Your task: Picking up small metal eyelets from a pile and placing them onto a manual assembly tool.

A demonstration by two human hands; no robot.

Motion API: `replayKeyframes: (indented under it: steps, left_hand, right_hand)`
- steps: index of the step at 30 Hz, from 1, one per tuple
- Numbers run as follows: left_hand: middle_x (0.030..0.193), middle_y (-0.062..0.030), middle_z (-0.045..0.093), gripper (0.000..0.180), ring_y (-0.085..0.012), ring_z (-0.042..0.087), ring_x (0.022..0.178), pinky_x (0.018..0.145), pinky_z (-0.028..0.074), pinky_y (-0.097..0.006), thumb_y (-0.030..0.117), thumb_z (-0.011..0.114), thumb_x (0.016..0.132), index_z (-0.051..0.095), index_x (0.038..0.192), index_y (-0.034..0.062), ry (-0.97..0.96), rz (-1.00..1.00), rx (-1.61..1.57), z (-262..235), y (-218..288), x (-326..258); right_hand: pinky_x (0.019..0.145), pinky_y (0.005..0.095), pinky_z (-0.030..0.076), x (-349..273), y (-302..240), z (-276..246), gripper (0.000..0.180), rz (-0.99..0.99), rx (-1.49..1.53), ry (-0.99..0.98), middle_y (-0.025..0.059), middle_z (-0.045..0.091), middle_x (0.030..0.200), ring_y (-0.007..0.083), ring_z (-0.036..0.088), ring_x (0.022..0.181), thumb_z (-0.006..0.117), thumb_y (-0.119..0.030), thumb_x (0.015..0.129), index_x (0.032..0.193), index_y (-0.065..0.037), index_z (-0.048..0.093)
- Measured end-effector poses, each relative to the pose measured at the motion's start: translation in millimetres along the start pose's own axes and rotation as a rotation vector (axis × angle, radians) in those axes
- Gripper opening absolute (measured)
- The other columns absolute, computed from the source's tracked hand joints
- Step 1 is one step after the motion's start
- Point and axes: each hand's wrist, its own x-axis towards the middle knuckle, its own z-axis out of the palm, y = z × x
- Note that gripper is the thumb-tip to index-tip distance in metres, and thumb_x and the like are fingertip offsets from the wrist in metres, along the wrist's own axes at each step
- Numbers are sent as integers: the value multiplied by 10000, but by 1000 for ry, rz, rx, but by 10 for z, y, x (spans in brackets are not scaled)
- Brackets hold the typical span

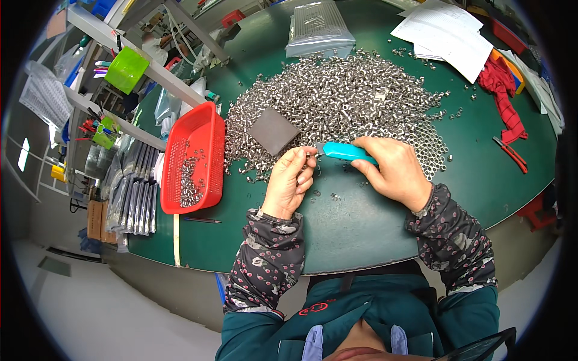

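Note:
Closed round a turquoise-handled utility knife [342, 151], my right hand [394, 171] points the tool's tip to the left. The tip meets the fingertips of my left hand [289, 182], which pinch a small metal ring [315, 155], mostly covered by the fingers. Just beyond both hands spreads a large heap of small silvery metal rings [343, 90]. A dark grey square block [274, 131] rests on the heap's near left side, close to my left hand. Several loose rings lie on the green table [349, 234] below my hands.
Left of the heap stands a red plastic basket [217, 156] with some rings inside. A pen [203, 220] lies near it. Far back are a clear plastic bag [319, 27] and white papers [445, 33]. At right lie a red cloth [503, 96] and red-handled pliers [512, 156].

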Motion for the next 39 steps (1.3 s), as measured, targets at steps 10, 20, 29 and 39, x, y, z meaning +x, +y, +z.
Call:
replayKeyframes:
  steps: [10, 20, 29, 39]
  left_hand:
    - [720, -27, 495, 137, -27, 319, 448, 344, 226, -136, 161, 446, 864, 506, 891, 41, 1, -9, -33, -9, 2, 1]
    - [654, -8, 470, 105, -26, 320, 444, 334, 228, -138, 157, 475, 851, 500, 852, 55, -6, -6, -89, -5, -12, 2]
    - [611, -6, 482, 109, -20, 304, 402, 324, 223, -139, 160, 512, 831, 509, 811, 53, 61, -2, -23, 26, -24, -14]
    - [580, 0, 463, 142, -18, 300, 388, 319, 214, -139, 184, 534, 820, 496, 757, 63, 130, 28, 26, 41, -47, -12]
  right_hand:
    - [534, 368, 427, -7, -2, -4, 204, 5, -8, -39, 102, 532, 640, 270, 543, 603, 598, -182, 706, 854, -70, 514]
    - [556, 385, 430, -7, -31, -13, 193, 12, 79, -156, 108, 558, 675, 279, 555, 631, 556, -218, 740, 853, -63, 536]
    - [561, 388, 435, -18, -3, 8, 208, 43, 120, -208, 108, 568, 684, 282, 562, 642, 564, -225, 734, 858, -59, 548]
    - [538, 384, 429, -31, -21, 34, 194, -10, -10, -132, 89, 543, 640, 273, 553, 615, 588, -217, 711, 837, -76, 542]
